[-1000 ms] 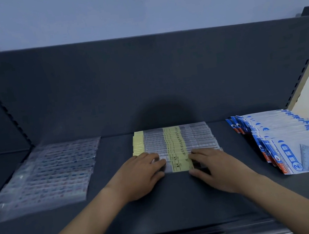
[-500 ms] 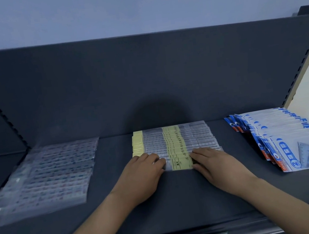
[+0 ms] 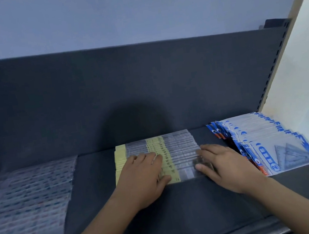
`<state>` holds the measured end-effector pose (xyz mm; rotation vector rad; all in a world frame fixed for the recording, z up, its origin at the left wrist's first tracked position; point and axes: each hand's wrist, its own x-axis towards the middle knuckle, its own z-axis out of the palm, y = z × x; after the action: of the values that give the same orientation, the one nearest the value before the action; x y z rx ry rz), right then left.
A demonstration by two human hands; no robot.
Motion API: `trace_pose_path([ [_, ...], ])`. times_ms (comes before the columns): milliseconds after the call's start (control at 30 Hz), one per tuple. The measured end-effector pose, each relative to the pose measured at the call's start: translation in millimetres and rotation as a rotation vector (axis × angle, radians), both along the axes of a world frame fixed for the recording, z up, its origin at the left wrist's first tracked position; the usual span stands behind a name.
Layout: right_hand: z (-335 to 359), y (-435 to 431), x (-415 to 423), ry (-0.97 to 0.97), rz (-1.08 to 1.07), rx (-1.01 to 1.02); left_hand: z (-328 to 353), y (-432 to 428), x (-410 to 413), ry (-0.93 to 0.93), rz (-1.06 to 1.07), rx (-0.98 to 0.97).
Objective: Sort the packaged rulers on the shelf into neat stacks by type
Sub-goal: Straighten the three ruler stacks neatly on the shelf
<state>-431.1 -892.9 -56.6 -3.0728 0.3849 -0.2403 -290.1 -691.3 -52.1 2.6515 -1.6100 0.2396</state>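
Faced a dark grey-blue flat back panel (image 3: 106, 93) across the whole middle of the frame, with a pale blue-grey wall (image 3: 115, 13) above it. Looked down on a dark grey-blue shelf deck (image 3: 95, 194) filling the lower half. Found three groups of packaged goods laid on it, well apart from one another.

Noted, at lower left, a wide spread of clear plastic packets with small blue and red print (image 3: 28, 200), overlapped in one flat layer and blurred past reading. Noted, towards the right edge, a fanned row of blue-and-white packets holding translucent set squares (image 3: 268, 140), overlapped from the back of the shelf to the front, nearest packet on top.

Saw, in the centre, a stepped row of narrow clear-sleeved rulers with yellow paper labels (image 3: 179, 147), shingled front to back, with yellow strips lined up down the middle and along the left end.

Caught the left hand (image 3: 144, 175) lying flat on the left half of that row, fingers stretched out over the yellow labels, thumb along the near edge, gripping nothing. Caught the right hand (image 3: 226, 164) spread over the right end of the same row, fingers nearly straight on the clear sleeves, thumb against the near edge. Could not tell whether pressing down or merely touching.
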Motion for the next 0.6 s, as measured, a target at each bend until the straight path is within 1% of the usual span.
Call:
trace_pose_path([
  [67, 7, -11, -8, -0.025, -0.021, 0.016, 7, -17, -9, -0.049, 0.002, -0.042],
  [167, 13, -46, -26, -0.048, -0.059, 0.005, 15, -51, -29, -0.046, 0.005, -0.026],
  [300, 18, -114, -56, -0.027, -0.086, 0.027, 18, -111, -63, -0.041, 0.012, -0.040],
  [400, 22, -167, -77, 0.077, -0.083, 0.078, 12, -160, -91, 0.019, 0.064, -0.044],
  [500, 19, -213, -96, 0.259, 0.010, 0.101, 8, -208, -115, 0.045, 0.042, -0.011],
  [600, 16, -245, -101, 0.379, 0.081, 0.151, 8, -243, -127, 0.076, 0.031, 0.046],
])
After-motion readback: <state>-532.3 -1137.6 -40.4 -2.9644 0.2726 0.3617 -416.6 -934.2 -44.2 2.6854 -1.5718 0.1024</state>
